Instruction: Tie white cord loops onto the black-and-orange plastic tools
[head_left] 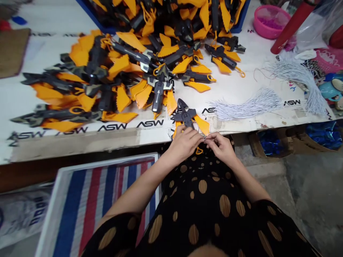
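A black toy with orange wings (184, 116) lies at the table's front edge, its pointed end away from me. My left hand (186, 142) is closed over its near end, fingers bent around it. Close to its right, my right hand (220, 145) pinches a small thin piece near the left fingertips; what it is, is too small to make out. An orange loop (199, 151) hangs below the hands. Beyond them is a large pile of similar black and orange toys (93, 71). To the right lies a bundle of thin white strings (249, 105).
A blue crate (243, 19) full of such toys stands at the back. A pink bowl (270, 21), a red tube (292, 26) and more white strings (316, 89) are at the right. Below the table are a striped-covered frame (91, 207) and boxes with blue items (270, 142).
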The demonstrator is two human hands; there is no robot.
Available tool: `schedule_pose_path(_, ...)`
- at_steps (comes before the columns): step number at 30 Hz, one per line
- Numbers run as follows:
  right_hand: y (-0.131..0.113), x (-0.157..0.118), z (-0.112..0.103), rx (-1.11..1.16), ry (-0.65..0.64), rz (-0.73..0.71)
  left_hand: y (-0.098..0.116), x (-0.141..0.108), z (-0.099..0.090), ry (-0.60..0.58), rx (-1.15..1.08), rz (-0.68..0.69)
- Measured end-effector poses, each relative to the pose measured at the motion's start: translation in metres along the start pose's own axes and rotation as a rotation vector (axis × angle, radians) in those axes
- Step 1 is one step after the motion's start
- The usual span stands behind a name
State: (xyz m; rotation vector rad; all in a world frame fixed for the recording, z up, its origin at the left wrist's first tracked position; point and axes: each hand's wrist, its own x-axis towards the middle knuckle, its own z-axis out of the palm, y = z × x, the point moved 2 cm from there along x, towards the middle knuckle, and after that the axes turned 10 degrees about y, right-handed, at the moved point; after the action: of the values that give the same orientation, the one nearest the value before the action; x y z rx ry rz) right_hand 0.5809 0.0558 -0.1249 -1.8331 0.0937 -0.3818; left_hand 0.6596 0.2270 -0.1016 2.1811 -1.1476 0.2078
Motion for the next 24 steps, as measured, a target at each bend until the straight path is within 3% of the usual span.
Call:
schedule_pose_path(5, -0.009, -0.004, 0.004, -0.063, 0.111, -0.19, -0.002, -0.018, 0.005, -0.023, -0.8, -0.577)
schedule_pose_path(8, -0.012, -0.009, 0.012, -0.009, 0.164, -0.12, 0.001, -0.026, 0.015, 0.105, -0.984, -0.733)
schedule_pose_path(10, -0.01, -0.01, 0.017, 0.077, 0.144, 0.01, 0.002, -0.027, 0.014, 0.216, -0.828, -0.647)
schedule_pose_path(13, -0.004, -0.009, 0.02, 0.252, 0.032, 0.237, 0.004, -0.024, 0.005, 0.32, -0.389, -0.293)
schedule_pose_path(15, 0.0, -0.007, 0.019, 0.333, -0.033, 0.37, 0.003, -0.022, 0.0, 0.282, -0.128, -0.068)
schedule_pose_path(17, 0.002, -0.004, 0.017, 0.372, -0.056, 0.465, -0.001, -0.021, -0.002, 0.193, 0.015, 0.064)
schedule_pose_path(20, 0.004, -0.001, 0.016, 0.4, -0.088, 0.523, -0.006, -0.023, -0.002, 0.148, 0.042, 0.137)
schedule_pose_path(24, 0.002, -0.003, 0.017, 0.412, -0.132, 0.499, 0.001, -0.025, 0.0, 0.277, -0.075, 0.04)
